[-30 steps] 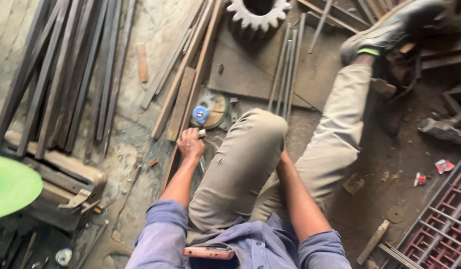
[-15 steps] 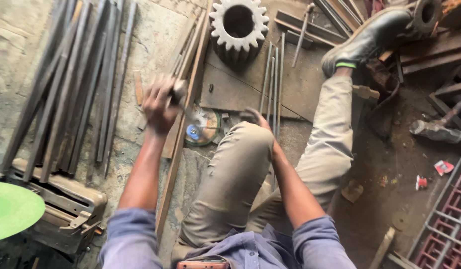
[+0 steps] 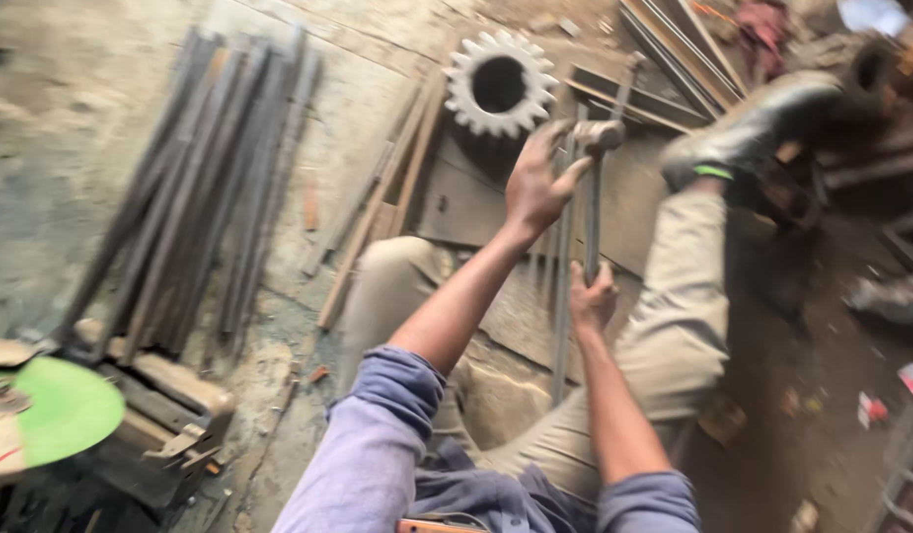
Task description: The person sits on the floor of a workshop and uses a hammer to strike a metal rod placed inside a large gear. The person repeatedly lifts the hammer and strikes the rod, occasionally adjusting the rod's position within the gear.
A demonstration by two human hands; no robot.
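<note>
My right hand (image 3: pixel 592 296) is closed around the lower end of a long, thin, dull grey steel rod (image 3: pixel 592 222), gripping it just above my right knee. The rod's long axis runs almost straight up the view, away from me, to a blurred, stubby pale metal cross-piece (image 3: pixel 599 135) at its far end. My left hand (image 3: pixel 537 185) is up beside that end, fingers (image 3: pixel 545 141) spread open, the thumb reaching toward the cross-piece; whether it touches I cannot tell through the blur. So the left hand is nearer the top, the right holds the bottom. Beyond lies a big pale toothed steel gear (image 3: pixel 500 83) on the workshop floor (image 3: pixel 72 148), close behind the rod's top.
</note>
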